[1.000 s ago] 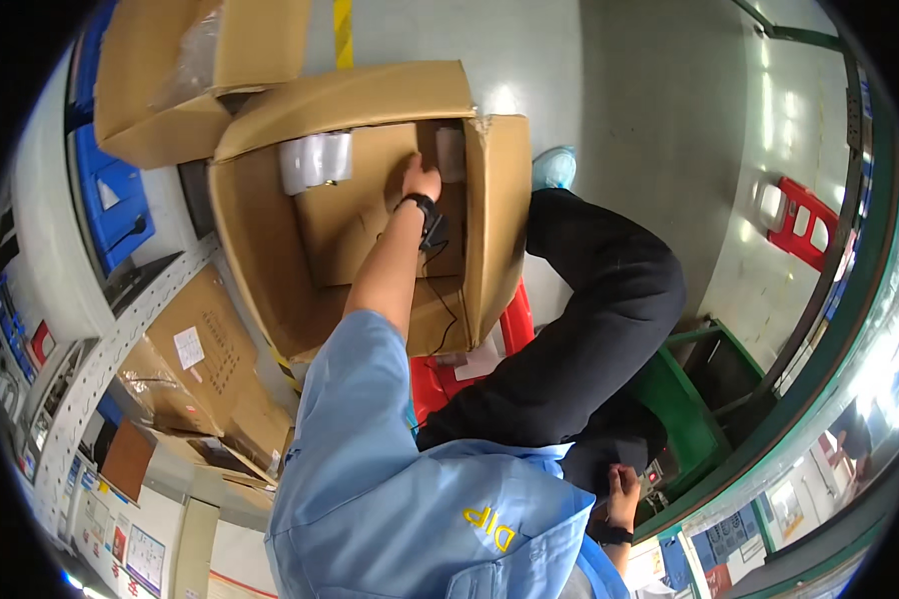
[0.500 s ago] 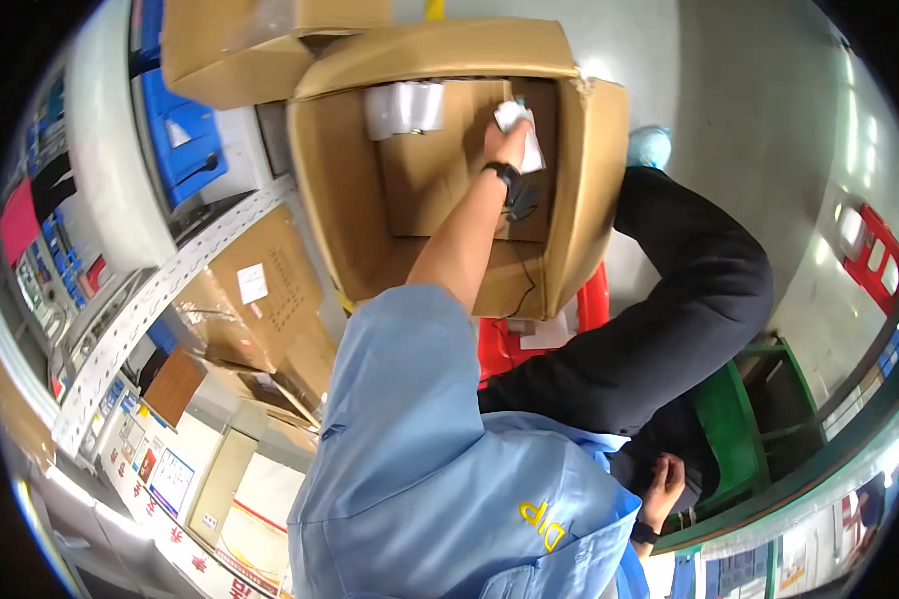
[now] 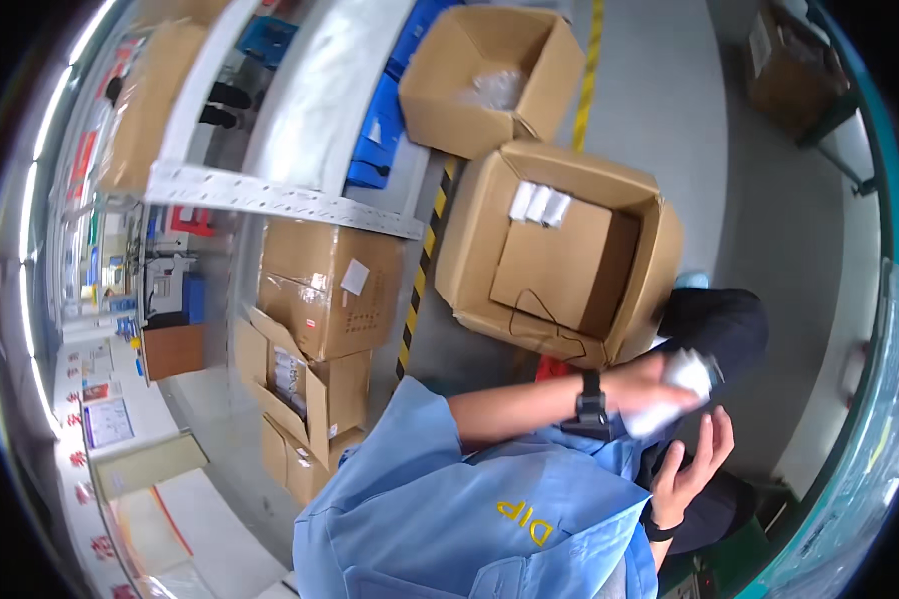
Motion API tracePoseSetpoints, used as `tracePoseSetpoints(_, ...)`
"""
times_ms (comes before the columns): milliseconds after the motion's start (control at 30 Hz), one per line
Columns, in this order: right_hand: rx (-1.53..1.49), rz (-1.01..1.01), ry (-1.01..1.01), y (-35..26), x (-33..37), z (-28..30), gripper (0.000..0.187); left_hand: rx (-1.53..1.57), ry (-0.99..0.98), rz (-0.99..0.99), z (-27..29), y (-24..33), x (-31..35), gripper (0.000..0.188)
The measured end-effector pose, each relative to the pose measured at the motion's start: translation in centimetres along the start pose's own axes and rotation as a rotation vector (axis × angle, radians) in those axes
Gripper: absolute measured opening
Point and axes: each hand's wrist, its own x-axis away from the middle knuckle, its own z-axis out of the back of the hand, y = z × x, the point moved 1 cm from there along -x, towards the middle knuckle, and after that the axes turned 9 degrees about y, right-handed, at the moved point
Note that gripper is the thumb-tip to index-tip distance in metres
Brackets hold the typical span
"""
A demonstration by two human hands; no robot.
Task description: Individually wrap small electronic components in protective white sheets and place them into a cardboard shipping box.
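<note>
My left hand (image 3: 641,387), with a black watch on its wrist, grips a white wrapped packet (image 3: 659,414) above my lap. The packet is blurred by motion, so its contents cannot be made out. Just below and to the right is my right hand (image 3: 691,467), fingers spread and holding nothing, apart from the packet. Ahead of me stands an open cardboard box (image 3: 451,235). Several white packets (image 3: 539,204) lie side by side against its far left inner wall. A dark cord (image 3: 534,299) curves across the near side of the box.
Behind that box is another open carton (image 3: 449,90) with clear plastic inside. Stacked cartons (image 3: 320,275) stand to the left, beside a white perforated shelf beam (image 3: 280,203). Yellow-black floor tape (image 3: 417,299) runs between. A green table edge (image 3: 869,439) curves along the right.
My left hand has drawn back out of the box with the white packet and now holds it near my right hand. My right hand's fingers have spread. The view has shifted.
</note>
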Motion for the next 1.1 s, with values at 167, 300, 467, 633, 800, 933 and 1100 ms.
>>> tracePoseSetpoints(167, -0.068, 0.024, 0.133, -1.3, 5.6, 3.6, 0.042, 0.028, 0.022, 0.009, -7.7, -2.9, 5.5, 0.032)
tracePoseSetpoints(300, -0.138, -0.003, 0.288, -0.6, 9.1, 5.9, 0.042, -0.218, 0.089, -0.196, -10.6, -2.9, 7.3, 0.034)
tracePoseSetpoints(467, 0.009, 0.022, 0.342, 1.0, 11.2, 9.9, 0.041, -0.78, 0.047, -0.445, -15.3, -3.2, 7.2, 0.032)
tracePoseSetpoints(633, -0.09, -0.074, 0.339, 3.0, 13.4, 14.0, 0.028, -0.757, -0.057, -0.321, -18.1, -5.6, 6.7, 0.028)
tracePoseSetpoints(800, -0.265, -0.251, 0.387, 4.5, 15.1, 15.8, 0.022, -0.726, -0.094, -0.12, -20.4, -8.2, 5.0, 0.036)
tracePoseSetpoints(933, -0.243, -0.325, 0.497, 4.6, 15.5, 15.8, 0.019, -0.714, -0.124, -0.073, -21.3, -9.2, 4.0, 0.038)
tracePoseSetpoints(1100, -0.22, -0.371, 0.438, 5.3, 16.0, 15.1, 0.017, -0.725, -0.111, -0.006, -20.7, -9.9, 3.3, 0.038)
